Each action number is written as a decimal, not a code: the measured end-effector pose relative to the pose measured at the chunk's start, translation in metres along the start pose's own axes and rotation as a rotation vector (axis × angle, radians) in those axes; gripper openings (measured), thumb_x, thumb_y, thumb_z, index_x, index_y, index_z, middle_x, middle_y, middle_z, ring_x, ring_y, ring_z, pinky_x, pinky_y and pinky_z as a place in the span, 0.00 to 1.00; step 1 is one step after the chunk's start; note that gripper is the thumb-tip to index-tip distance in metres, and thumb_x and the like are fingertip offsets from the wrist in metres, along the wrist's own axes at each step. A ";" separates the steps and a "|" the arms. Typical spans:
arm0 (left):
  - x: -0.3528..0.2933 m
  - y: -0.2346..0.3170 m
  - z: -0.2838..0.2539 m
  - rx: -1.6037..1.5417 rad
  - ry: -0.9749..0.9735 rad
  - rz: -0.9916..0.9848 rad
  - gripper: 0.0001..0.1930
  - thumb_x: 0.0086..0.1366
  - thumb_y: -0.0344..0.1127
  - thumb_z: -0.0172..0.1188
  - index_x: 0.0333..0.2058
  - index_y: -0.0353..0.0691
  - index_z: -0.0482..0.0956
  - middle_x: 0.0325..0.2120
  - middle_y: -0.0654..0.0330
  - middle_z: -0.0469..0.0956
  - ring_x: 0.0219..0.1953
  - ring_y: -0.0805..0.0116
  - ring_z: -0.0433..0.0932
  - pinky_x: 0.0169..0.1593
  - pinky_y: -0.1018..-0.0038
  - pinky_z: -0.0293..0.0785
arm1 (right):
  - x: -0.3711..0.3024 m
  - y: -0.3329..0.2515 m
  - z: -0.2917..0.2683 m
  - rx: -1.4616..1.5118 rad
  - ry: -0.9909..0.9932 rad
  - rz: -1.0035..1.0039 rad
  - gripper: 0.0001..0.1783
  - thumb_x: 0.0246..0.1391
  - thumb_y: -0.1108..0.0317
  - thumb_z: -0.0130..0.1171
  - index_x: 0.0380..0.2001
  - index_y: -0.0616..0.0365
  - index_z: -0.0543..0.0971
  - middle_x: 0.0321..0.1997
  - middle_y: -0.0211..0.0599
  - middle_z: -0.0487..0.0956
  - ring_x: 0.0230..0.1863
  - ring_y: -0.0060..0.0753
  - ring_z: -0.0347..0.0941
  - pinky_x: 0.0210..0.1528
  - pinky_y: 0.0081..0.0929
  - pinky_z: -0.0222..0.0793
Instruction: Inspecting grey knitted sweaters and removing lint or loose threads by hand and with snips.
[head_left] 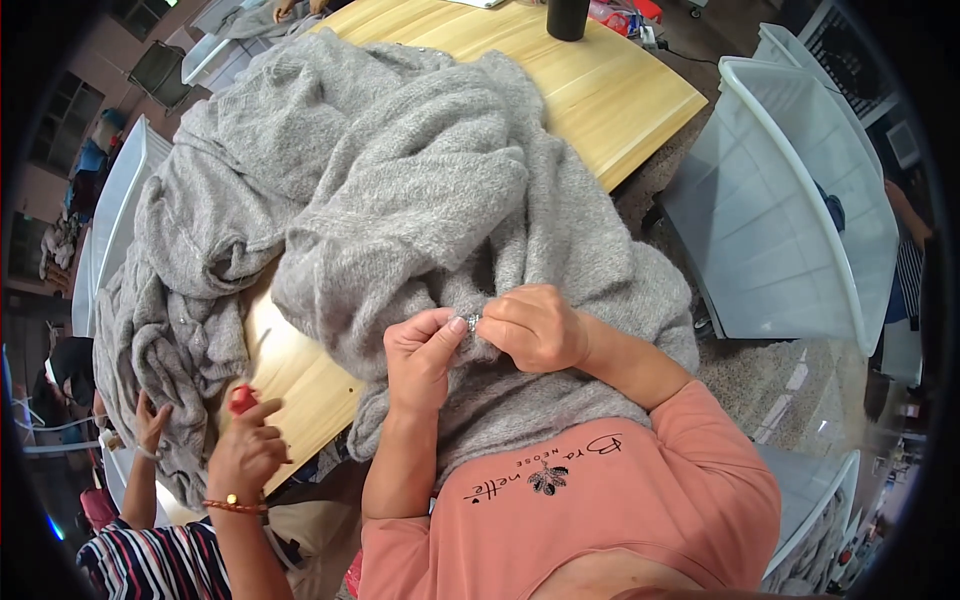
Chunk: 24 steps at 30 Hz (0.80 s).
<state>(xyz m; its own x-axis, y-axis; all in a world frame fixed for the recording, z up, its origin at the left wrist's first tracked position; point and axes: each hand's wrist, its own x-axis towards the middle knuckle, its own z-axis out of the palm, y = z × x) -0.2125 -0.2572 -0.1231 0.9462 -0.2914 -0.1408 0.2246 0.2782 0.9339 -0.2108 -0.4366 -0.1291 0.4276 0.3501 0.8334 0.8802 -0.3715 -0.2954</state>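
Observation:
A large pile of fuzzy grey knitwear (420,190) spreads over the table and down into my lap. My left hand (418,355) is closed in a pinch, thumb and forefinger on a small shiny silvery piece (473,323) against the knit. Right beside it, my right hand (535,327) is closed too, its fingertips meeting the piece from the other side. Whether those fingers hold anything finer, such as a needle or thread, is too small to see. Both hands sit close together at the near edge of the pile.
At my left, a co-worker's hand (240,450) holds a small red object (243,400) near more grey knitwear. The light wooden table (620,110) bears a black cylinder (567,18) at its far side. Large translucent bins (780,200) stand on the right.

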 end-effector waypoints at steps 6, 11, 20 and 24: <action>0.003 -0.004 -0.002 -0.166 0.003 -0.070 0.05 0.57 0.24 0.54 0.30 0.29 0.77 0.25 0.60 0.79 0.26 0.78 0.74 0.32 0.83 0.68 | -0.001 0.001 0.002 0.016 -0.013 -0.012 0.10 0.34 0.80 0.55 0.27 0.63 0.73 0.24 0.38 0.72 0.18 0.33 0.70 0.18 0.26 0.67; 0.002 -0.003 -0.002 -0.098 0.019 -0.071 0.04 0.56 0.23 0.55 0.31 0.29 0.77 0.26 0.61 0.78 0.27 0.79 0.74 0.33 0.84 0.68 | -0.001 0.001 0.004 0.011 -0.050 -0.003 0.10 0.34 0.78 0.55 0.27 0.63 0.73 0.24 0.37 0.72 0.19 0.33 0.70 0.18 0.26 0.67; 0.000 -0.007 0.005 0.022 0.063 0.140 0.09 0.53 0.21 0.61 0.35 0.31 0.78 0.22 0.69 0.74 0.22 0.86 0.66 0.24 0.89 0.60 | 0.001 0.003 0.012 -0.002 0.015 0.076 0.10 0.37 0.79 0.55 0.29 0.63 0.72 0.29 0.40 0.73 0.23 0.36 0.72 0.20 0.27 0.68; -0.003 -0.001 -0.003 0.116 0.007 0.172 0.09 0.52 0.21 0.61 0.35 0.31 0.79 0.21 0.69 0.74 0.21 0.86 0.66 0.22 0.88 0.60 | 0.002 0.005 0.014 0.292 -0.031 0.249 0.15 0.39 0.81 0.54 0.35 0.63 0.71 0.37 0.46 0.75 0.29 0.43 0.75 0.26 0.31 0.71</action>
<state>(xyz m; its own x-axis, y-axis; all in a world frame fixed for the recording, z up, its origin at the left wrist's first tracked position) -0.2149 -0.2536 -0.1251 0.9700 -0.2422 0.0226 0.0313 0.2165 0.9758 -0.2028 -0.4260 -0.1356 0.6377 0.3075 0.7062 0.7684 -0.1892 -0.6114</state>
